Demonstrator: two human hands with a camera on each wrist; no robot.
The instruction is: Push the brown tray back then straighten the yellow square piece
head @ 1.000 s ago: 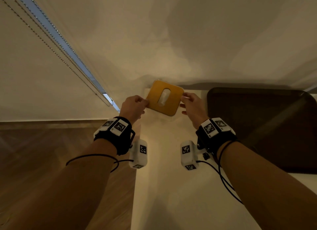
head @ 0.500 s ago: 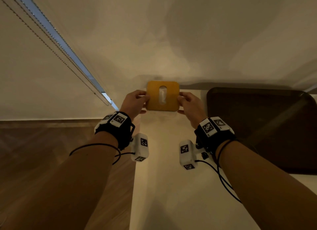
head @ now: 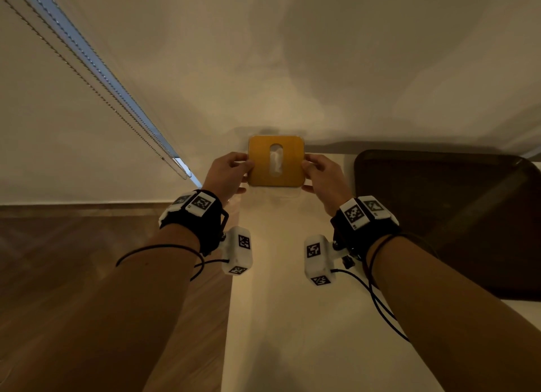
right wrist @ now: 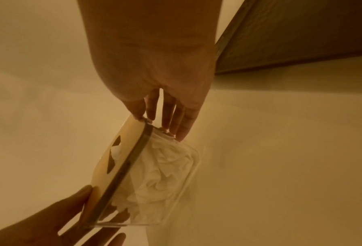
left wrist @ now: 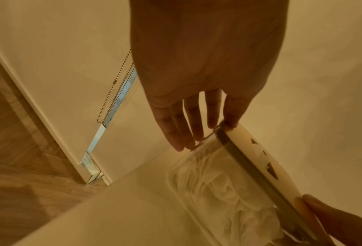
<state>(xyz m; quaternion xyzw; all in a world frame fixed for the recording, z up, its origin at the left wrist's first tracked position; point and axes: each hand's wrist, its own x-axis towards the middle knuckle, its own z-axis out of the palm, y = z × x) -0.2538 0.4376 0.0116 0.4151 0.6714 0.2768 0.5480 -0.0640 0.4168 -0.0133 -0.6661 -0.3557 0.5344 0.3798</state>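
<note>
Yellow and square, the lid (head: 275, 160) tops a clear box (right wrist: 165, 169) of crumpled white tissue (left wrist: 224, 188), one tuft poking through the lid's oval slot. The box sits at the far left corner of the pale surface (head: 292, 318), its back edge against the wall (head: 292, 69) and its sides square to it. The left hand (head: 227, 172) holds the box's left side, thumb on the lid's edge and fingers (left wrist: 184, 131) down the clear wall. The right hand (head: 323, 176) holds the right side the same way, fingers (right wrist: 176, 119) lying along the plastic. The brown tray (head: 450, 216) lies flat on the surface just right of the right hand, its far edge close to the wall. A bead chain (head: 87, 78) hangs at the left above the wooden floor (head: 73, 274).
</note>
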